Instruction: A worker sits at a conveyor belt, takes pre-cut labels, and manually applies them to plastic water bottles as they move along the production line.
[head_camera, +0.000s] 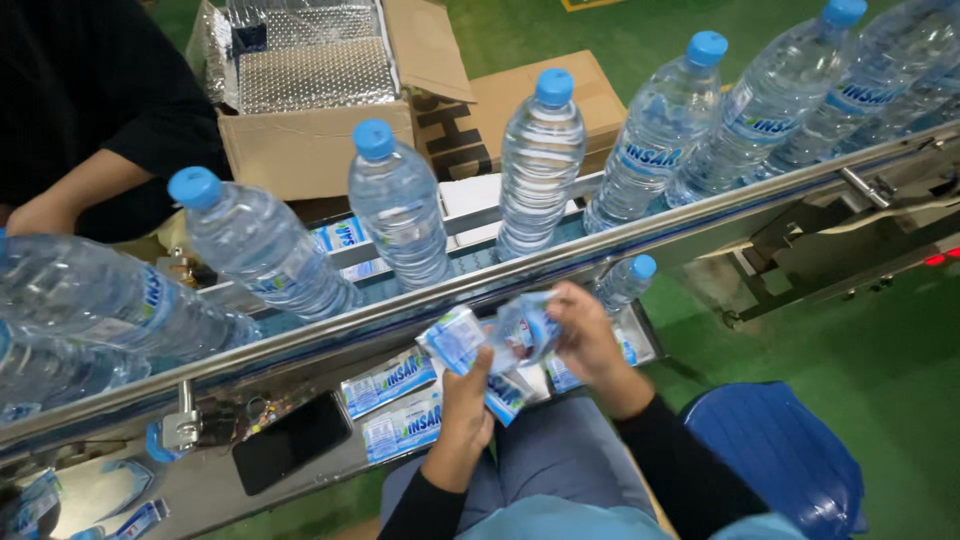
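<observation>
Clear plastic bottles with blue caps stand in a single row on a steel conveyor (700, 215) that crosses the scene from lower left to upper right; the nearest upright ones are a bottle (400, 205) at centre left and another bottle (540, 165) just right of it; more bottles run off to both ends of the belt. Below the conveyor's near rail sits a person in dark sleeves and blue trousers, seen from above; both hands meet just under the rail. The left hand (468, 395) is closed around a small stack of blue and white label sleeves (455, 340), thumb on top; the right hand (585, 335) has its fingers curled, pinching one crumpled label sleeve (520, 330) that touches the stack. More loose label sleeves (395, 400) lie flat on the steel shelf (200, 490) beneath the hands; a black phone (290, 442) lies face up on the same shelf to the left; a small bottle (625, 283) stands upright just beside the right hand, under the rail. A blue seat (790, 455) shows at the lower right over a green floor (880, 350). Across the belt, an open cardboard box (300, 145) lined with silver foil rests near another person's bare forearm (70, 195) in a black sleeve.
</observation>
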